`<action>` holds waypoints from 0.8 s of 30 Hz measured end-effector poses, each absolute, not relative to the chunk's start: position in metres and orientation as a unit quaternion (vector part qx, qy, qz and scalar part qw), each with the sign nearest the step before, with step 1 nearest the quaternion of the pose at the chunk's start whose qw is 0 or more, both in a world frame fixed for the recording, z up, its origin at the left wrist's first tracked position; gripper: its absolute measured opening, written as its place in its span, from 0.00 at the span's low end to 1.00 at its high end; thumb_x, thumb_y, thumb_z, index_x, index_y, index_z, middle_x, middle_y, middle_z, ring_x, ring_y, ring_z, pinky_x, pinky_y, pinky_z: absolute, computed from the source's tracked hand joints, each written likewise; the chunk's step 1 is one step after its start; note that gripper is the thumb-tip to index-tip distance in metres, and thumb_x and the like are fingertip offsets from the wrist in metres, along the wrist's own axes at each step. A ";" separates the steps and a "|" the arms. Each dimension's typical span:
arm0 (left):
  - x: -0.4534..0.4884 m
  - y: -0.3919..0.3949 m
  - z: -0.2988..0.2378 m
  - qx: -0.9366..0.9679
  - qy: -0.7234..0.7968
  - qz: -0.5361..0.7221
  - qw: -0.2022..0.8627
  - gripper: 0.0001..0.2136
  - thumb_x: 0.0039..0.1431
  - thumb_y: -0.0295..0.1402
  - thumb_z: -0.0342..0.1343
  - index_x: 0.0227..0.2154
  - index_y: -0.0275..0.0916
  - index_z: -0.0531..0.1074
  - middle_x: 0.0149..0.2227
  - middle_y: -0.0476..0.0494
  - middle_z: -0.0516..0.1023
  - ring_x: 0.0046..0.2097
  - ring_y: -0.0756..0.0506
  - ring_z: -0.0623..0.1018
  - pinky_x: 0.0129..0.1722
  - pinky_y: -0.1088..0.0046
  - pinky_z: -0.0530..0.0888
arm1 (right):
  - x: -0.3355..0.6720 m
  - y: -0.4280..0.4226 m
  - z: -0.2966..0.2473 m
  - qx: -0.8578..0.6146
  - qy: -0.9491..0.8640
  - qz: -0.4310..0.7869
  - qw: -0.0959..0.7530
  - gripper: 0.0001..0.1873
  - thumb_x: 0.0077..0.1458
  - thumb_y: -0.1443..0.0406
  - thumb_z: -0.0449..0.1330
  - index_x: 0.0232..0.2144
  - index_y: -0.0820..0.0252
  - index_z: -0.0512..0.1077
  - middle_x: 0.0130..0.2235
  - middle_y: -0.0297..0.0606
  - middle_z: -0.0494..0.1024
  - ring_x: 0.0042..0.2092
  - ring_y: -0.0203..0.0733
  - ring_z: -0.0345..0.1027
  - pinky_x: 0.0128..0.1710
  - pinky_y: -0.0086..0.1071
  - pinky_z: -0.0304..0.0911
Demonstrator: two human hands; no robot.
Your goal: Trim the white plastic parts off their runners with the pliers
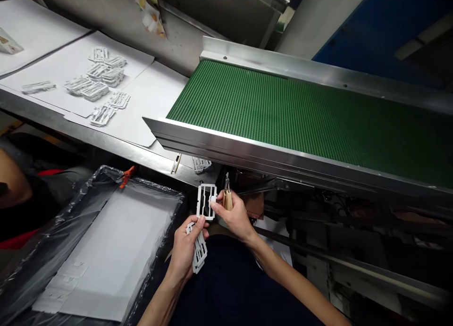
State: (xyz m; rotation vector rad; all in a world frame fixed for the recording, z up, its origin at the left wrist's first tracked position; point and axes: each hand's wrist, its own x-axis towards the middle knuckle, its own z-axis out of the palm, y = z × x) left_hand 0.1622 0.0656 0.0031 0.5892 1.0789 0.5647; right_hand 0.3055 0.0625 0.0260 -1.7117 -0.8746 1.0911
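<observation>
A bin (81,205) lined with clear and black plastic stands at the lower left, an orange clip (127,176) on its rim. In it lies a white sheet (116,250), with several flat white pieces (65,283) at its near left corner.

Beyond the bin runs a metal-edged tabletop (141,159) spread with white paper (141,104). Heaps of white slotted frames (102,76) rest on the paper, and a slim knife (176,163) lies on the metal edge, near a small stack of frames (201,164) beside the conveyor. The conveyor's green belt (269,113) extends to the right between metal side rails, with a blue panel (361,38) behind. Part of another person (14,179) shows at the far left.

The left hand (186,246) pinches the lower edge of an upright frame (198,202) between thumb and fingers, while more frames (199,253) hang tilted in its grasp. The right hand (235,217) curls around a tan-handled tool (227,201), tip up, its thumb against the upright frame's right side.
</observation>
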 end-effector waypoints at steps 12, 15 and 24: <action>0.123 0.121 0.049 0.527 0.434 0.152 0.715 0.13 0.52 0.41 0.60 0.35 0.39 0.74 0.30 0.45 0.74 0.30 0.47 0.71 0.28 0.79 0.69 | 0.323 0.036 0.055 -0.631 -0.521 0.493 0.294 0.06 0.50 0.66 0.57 0.29 0.59 0.61 0.27 0.27 0.63 0.27 0.30 0.55 0.28 0.25 0.53; 0.125 0.129 0.054 0.571 0.393 0.092 0.714 0.11 0.54 0.42 0.57 0.31 0.38 0.73 0.28 0.46 0.71 0.30 0.47 0.69 0.26 0.78 0.66 | 0.321 0.030 0.053 -0.630 -0.547 0.480 0.272 0.04 0.51 0.67 0.55 0.30 0.59 0.61 0.28 0.28 0.63 0.28 0.30 0.56 0.30 0.26 0.53; 0.127 0.143 0.050 0.686 0.316 -0.025 0.655 0.12 0.60 0.42 0.49 0.27 0.39 0.67 0.25 0.54 0.66 0.29 0.49 0.66 0.30 0.74 0.61 | 0.323 0.028 0.051 -0.618 -0.568 0.487 0.240 0.05 0.50 0.66 0.56 0.30 0.58 0.61 0.27 0.27 0.65 0.28 0.30 0.57 0.28 0.25 0.52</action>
